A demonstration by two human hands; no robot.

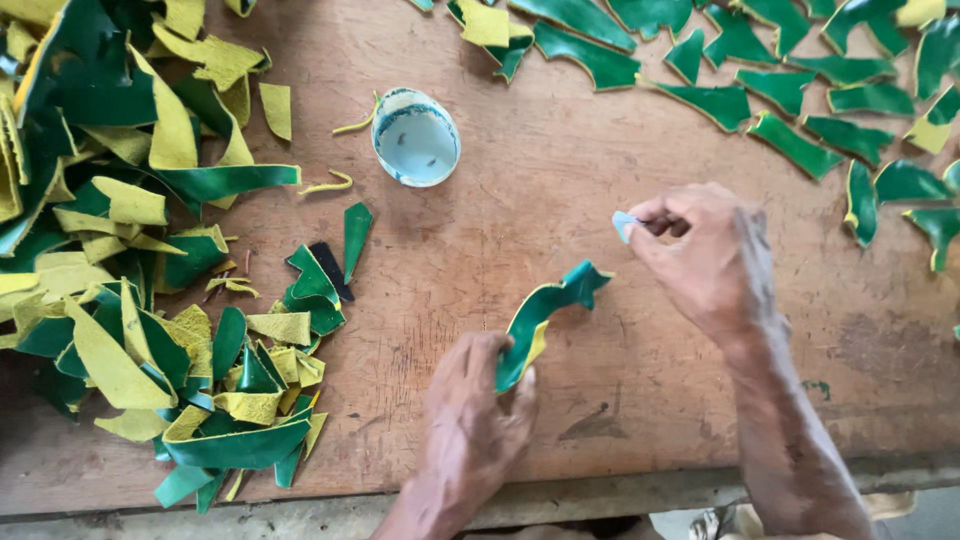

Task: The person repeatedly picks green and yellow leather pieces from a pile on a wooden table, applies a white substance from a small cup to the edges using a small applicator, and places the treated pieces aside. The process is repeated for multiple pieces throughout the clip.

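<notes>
My left hand (475, 410) pinches the near end of a curved green leather piece (545, 305) with a yellow underside; the piece arches up off the wooden table (560, 200). My right hand (700, 255) is closed on a small pale blue-white tool or pad (624, 224), held just right of and above the piece's far tip. A small round cup (416, 137) with pale liquid and a stained rim stands farther back on the table, left of my right hand.
A heap of green and yellow leather scraps (130, 250) covers the left side. Cut green pieces (800, 110) lie spread in rows at the far right. The table's front edge (600, 490) runs below my forearms.
</notes>
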